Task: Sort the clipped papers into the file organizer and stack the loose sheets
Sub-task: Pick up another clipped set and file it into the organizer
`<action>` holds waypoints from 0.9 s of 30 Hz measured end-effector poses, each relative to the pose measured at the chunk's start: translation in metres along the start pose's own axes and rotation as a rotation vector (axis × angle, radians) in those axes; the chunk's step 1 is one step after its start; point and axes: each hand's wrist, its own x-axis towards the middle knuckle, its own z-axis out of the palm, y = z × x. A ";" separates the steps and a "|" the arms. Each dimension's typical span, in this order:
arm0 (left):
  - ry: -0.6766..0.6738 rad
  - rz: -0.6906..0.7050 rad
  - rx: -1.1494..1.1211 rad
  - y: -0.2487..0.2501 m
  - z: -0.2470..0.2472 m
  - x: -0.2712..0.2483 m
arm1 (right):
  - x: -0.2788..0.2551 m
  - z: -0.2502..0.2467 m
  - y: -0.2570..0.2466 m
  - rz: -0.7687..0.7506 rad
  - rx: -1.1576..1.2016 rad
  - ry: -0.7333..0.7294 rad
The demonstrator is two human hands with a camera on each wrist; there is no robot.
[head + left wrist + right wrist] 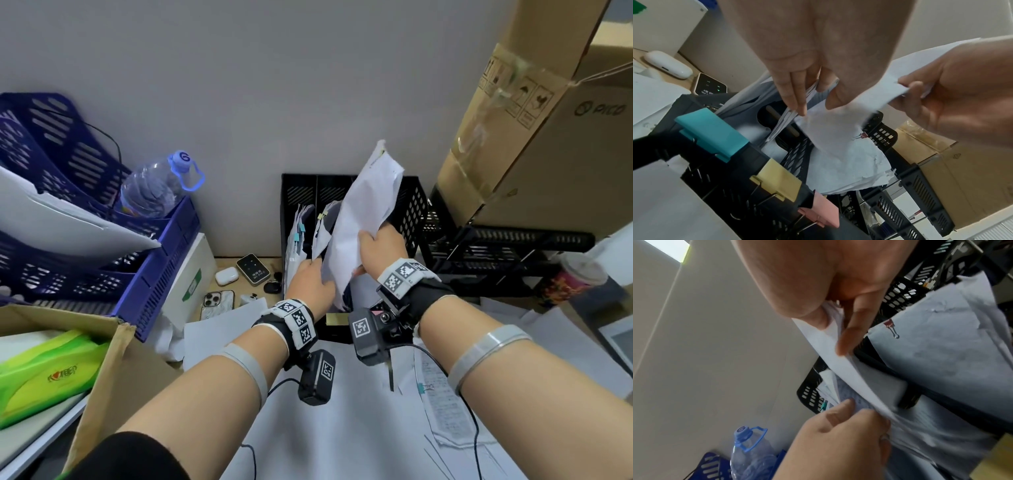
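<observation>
A black file organizer [416, 212] stands against the wall with clipped papers in its left slots. Above its middle, both hands hold a white paper bundle [363, 219] tilted upright. My right hand [368, 243] pinches the bundle's right edge, thumb in front [818, 319]. My left hand [317, 274] grips the sheets at the lower left [789, 116]. Teal [711, 131], yellow [777, 178] and pink [818, 212] binder clips sit along the organizer's front. Papers with a small red clip [891, 326] lie in its right slot. Loose sheets [342, 428] cover the desk near me.
Blue stacked trays [68, 205] and a water bottle [154, 188] stand at the left. A large cardboard box [513, 137] leans over a black tray [496, 246] at the right. A phone [217, 301] and an earbuds case [226, 275] lie left of the organizer.
</observation>
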 end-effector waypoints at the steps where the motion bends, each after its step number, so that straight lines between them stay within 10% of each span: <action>1: 0.011 0.008 -0.006 -0.001 -0.001 -0.001 | 0.002 0.003 0.002 0.026 0.026 0.024; 18: -0.035 0.002 -0.053 -0.009 0.009 -0.023 | -0.011 0.046 0.068 0.368 0.111 -0.446; 27: -0.133 0.052 -0.260 0.012 0.074 -0.050 | -0.037 -0.021 0.164 0.470 0.122 -0.306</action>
